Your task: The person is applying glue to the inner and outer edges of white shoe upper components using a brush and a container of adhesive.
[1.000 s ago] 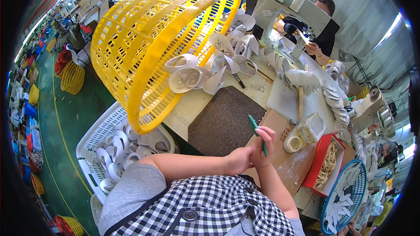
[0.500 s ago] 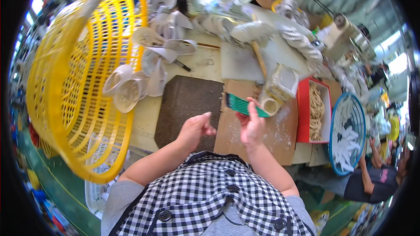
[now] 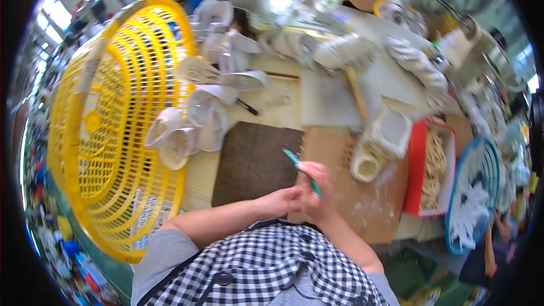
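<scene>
My right hand (image 3: 319,194) pinches a thin, flat green ribbed piece (image 3: 291,157), now turned nearly edge-on. One end points up and away to the left, above a dark brown board (image 3: 255,156). My left hand (image 3: 281,203) meets the right hand just below the green piece. Its fingers are drawn together against the right palm, and whatever lies between them is hidden. Both hands are above the near edges of the dark board and a brown cardboard sheet (image 3: 334,153).
A big yellow basket (image 3: 85,153) stands at left beside white cup-shaped pieces (image 3: 175,147). Behind the cardboard are a whitish container (image 3: 396,127) and a wooden handle (image 3: 357,96). At right: a red box (image 3: 416,170) of beige cords, a blue basket (image 3: 451,221), a person's arm (image 3: 489,249).
My hands have come together; the right moved nearer to me and leftward with the green piece, which turned from flat to edge-on. The whole view has shifted a little.
</scene>
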`<state>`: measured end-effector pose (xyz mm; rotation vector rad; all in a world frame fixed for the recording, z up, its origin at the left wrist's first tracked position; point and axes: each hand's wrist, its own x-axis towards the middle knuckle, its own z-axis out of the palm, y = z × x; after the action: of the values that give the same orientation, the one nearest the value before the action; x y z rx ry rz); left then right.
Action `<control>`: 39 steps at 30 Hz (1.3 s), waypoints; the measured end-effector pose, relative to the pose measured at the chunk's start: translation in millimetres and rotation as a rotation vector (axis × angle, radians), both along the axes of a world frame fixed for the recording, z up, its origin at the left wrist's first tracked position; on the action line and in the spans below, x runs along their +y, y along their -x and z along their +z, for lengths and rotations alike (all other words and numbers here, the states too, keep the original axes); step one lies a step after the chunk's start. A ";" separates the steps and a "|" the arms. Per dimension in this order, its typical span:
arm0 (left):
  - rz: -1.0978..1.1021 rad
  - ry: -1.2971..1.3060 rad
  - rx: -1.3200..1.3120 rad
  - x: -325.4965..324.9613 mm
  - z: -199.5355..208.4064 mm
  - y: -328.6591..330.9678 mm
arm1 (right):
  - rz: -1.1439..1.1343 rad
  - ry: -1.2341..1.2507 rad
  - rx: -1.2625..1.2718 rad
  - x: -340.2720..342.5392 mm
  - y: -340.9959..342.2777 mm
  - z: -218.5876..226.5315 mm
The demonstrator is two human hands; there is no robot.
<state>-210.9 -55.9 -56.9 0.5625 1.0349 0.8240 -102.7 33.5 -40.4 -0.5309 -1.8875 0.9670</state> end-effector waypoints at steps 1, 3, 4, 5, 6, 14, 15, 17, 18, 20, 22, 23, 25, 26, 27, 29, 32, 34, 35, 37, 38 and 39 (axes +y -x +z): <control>-0.017 -0.162 0.040 5.1 14.7 13.1 | -0.022 -0.050 -0.028 5.9 -9.0 -4.5; -0.296 -0.562 0.545 42.9 51.3 64.9 | -0.051 -0.085 -0.060 13.1 -23.3 -14.6; -0.070 -0.405 0.638 60.0 51.7 81.5 | -0.061 -0.071 -0.069 13.1 -30.9 -12.7; 0.156 -0.243 0.721 76.8 46.1 101.2 | -0.043 -0.074 -0.059 10.9 -34.1 -10.1; 0.302 -0.334 1.072 95.4 26.9 138.0 | -0.037 -0.037 -0.045 7.7 -34.8 -5.9; 0.901 0.159 1.728 202.7 -16.1 298.2 | -0.089 0.170 -0.121 12.1 -46.7 -3.7; 0.904 0.339 1.623 205.5 -11.2 306.8 | -0.091 0.155 -0.116 13.7 -46.8 -8.6; 0.957 0.362 1.546 206.0 -11.1 319.5 | -0.076 0.258 -0.150 9.5 -52.9 -16.5; 1.004 0.395 1.473 205.7 -12.2 327.1 | -0.101 0.304 -0.164 9.2 -53.1 -20.7; 0.999 0.290 1.411 190.3 -25.1 350.3 | -0.089 0.386 -0.143 3.1 -50.7 -22.4; 1.021 0.190 1.226 188.1 -34.9 358.2 | -0.082 0.472 -0.123 -0.4 -49.9 -24.1; 1.018 0.196 1.226 183.1 -36.7 358.7 | -0.077 0.530 -0.124 -2.2 -49.3 -25.5; 0.658 -0.045 1.065 165.5 -34.4 358.0 | -0.067 0.593 -0.128 -3.9 -47.9 -28.6; 0.588 -0.145 1.177 159.1 -24.0 338.9 | -0.062 0.586 -0.133 -1.6 -46.7 -31.1; 0.530 -0.227 1.170 147.6 -6.2 315.2 | -0.057 0.582 -0.139 -0.9 -46.0 -32.6; 0.414 -0.373 1.167 111.1 23.3 275.1 | -0.052 0.590 -0.130 1.8 -42.0 -29.9; 0.068 -0.443 1.204 74.8 54.5 225.2 | -0.090 0.572 -0.126 12.8 -41.7 -33.3; -0.060 -0.452 1.221 54.9 72.2 199.3 | -0.129 0.563 -0.144 16.0 -39.9 -32.9; -0.176 -0.470 1.251 45.8 78.3 190.5 | -0.144 0.567 -0.102 17.8 -36.0 -29.9; -0.160 -0.554 1.360 27.5 87.6 185.7 | -0.164 0.583 -0.071 22.4 -30.4 -23.8; -0.131 -0.649 1.488 17.5 91.6 185.3 | -0.137 0.579 -0.075 23.5 -28.8 -20.1; -0.138 -0.647 1.472 11.8 92.7 186.7 | -0.112 0.567 -0.075 27.3 -26.4 -18.5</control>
<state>-397.6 -44.1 35.8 1.9283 1.9988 0.5213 -76.3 60.7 -58.9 -1.0037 -1.6128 1.4280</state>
